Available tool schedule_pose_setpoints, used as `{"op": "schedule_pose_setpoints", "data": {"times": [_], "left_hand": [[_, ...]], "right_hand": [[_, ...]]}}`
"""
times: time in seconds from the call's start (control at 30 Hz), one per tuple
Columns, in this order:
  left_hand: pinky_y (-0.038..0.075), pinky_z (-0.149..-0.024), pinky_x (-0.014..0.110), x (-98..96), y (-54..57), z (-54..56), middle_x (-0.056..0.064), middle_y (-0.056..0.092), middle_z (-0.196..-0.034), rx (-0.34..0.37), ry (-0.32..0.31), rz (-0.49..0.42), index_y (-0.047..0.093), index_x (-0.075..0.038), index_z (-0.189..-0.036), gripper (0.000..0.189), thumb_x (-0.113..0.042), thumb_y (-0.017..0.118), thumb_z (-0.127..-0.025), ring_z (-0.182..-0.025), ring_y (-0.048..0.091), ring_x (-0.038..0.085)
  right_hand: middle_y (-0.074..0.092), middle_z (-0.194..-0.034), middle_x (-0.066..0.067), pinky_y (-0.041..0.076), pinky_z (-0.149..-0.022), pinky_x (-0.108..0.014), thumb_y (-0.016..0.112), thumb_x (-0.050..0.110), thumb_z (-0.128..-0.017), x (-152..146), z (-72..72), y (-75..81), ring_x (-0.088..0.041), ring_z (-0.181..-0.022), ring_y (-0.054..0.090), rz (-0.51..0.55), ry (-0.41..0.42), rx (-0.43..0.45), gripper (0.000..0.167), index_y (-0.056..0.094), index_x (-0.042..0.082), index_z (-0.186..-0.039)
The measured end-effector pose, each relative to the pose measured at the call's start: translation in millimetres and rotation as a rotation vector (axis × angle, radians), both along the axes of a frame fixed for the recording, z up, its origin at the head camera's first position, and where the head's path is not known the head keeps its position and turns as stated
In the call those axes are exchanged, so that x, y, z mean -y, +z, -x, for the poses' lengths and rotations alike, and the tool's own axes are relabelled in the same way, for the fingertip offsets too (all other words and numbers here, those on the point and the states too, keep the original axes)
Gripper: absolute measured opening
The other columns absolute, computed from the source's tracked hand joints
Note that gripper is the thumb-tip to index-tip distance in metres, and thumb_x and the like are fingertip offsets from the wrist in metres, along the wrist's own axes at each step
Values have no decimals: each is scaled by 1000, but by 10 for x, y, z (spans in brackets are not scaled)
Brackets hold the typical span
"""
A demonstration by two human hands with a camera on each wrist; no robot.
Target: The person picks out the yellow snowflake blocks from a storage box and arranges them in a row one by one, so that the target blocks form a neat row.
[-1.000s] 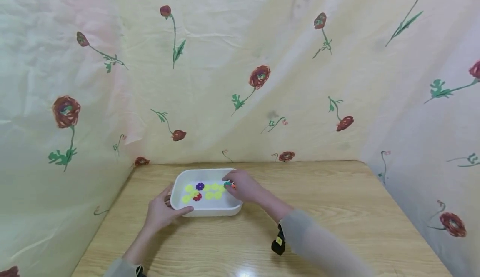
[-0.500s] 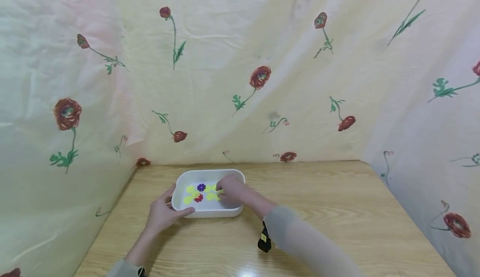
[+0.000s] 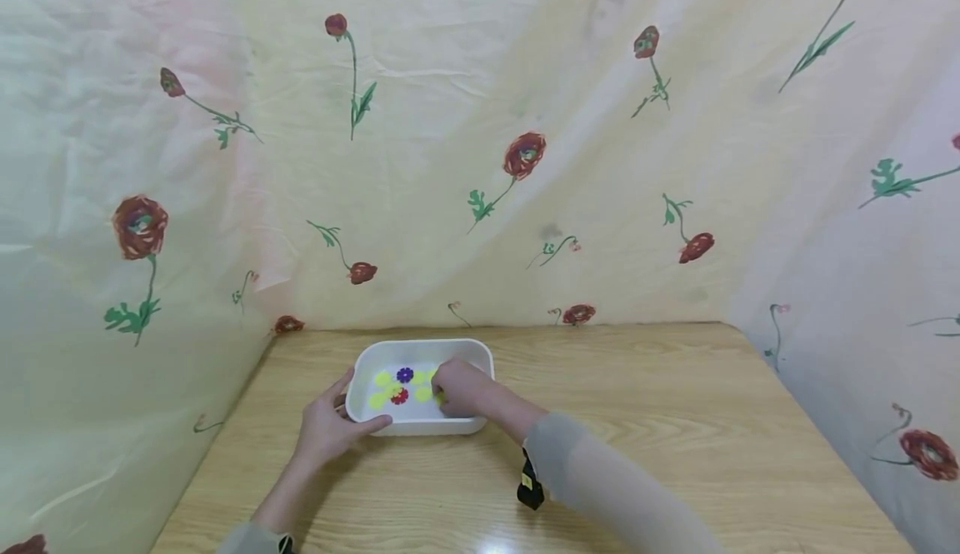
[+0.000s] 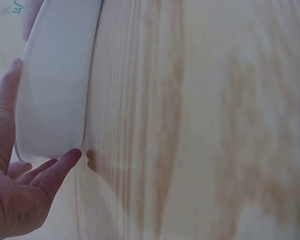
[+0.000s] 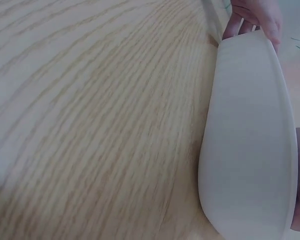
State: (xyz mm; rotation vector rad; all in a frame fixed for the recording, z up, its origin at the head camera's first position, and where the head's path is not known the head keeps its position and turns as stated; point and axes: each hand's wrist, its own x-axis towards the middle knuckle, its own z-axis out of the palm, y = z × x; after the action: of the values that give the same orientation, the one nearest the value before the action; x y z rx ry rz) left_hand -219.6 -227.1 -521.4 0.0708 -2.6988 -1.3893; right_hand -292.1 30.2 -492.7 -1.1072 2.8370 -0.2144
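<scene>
A white plastic basin (image 3: pixel 420 427) sits on the table with several flower-shaped discs lying in it. Most discs are yellow (image 3: pixel 423 393); one is purple (image 3: pixel 405 375) and one red (image 3: pixel 400 396). At the basin's left end my left hand (image 3: pixel 330 425) grips it, thumb on the near rim and fingers around the outer wall, as the left wrist view (image 4: pixel 27 195) also shows. Over the basin's right half, my right hand (image 3: pixel 461 387) reaches down inside with fingers bent. Its fingertips are hidden, and whether they pinch a disc is unclear. In the right wrist view the basin wall blocks most of that hand.
The wood-grain table (image 3: pixel 637 421) extends to the right and in front of the basin. A flower-printed cloth (image 3: pixel 435 204) hangs behind the table and along both sides. A black wrist camera (image 3: pixel 530 487) hangs below the right sleeve.
My right hand has moved left and down into the basin. Green and orange discs seen by its fingers a second ago are out of sight. The left hand keeps its grip.
</scene>
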Motion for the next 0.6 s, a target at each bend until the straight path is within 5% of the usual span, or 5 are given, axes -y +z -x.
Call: {"op": "schedule_pose_setpoints", "data": {"times": [0.27, 0.43, 0.6], "left_hand": [[64, -93, 38, 6, 1, 0, 31, 57, -152, 0, 2, 3, 40, -2, -163, 119, -44, 101, -70, -128, 69, 42], [64, -94, 39, -1, 0, -1, 31, 58, -151, 1, 8, 4, 40, -3, -163, 119, -43, 101, -69, -128, 69, 42], [64, -94, 39, 4, 10, -1, 31, 59, -149, 4, 6, 15, 40, -3, -163, 119, -45, 101, -69, -127, 69, 41]], "right_hand": [[81, -115, -1, 56, -106, -32, 82, 11, -85, -6, 4, 25, -18, -112, 72, -3, -46, 110, 27, 82, 12, -112], [77, -101, 3, 58, -93, -28, 83, 7, -81, 1, 19, 32, -12, -94, 66, 24, -74, 158, 23, 80, 12, -103], [67, -91, 7, 53, -83, -24, 87, 12, -81, 11, 29, 62, -7, -84, 56, 44, -53, 117, 19, 76, 14, -96]]}}
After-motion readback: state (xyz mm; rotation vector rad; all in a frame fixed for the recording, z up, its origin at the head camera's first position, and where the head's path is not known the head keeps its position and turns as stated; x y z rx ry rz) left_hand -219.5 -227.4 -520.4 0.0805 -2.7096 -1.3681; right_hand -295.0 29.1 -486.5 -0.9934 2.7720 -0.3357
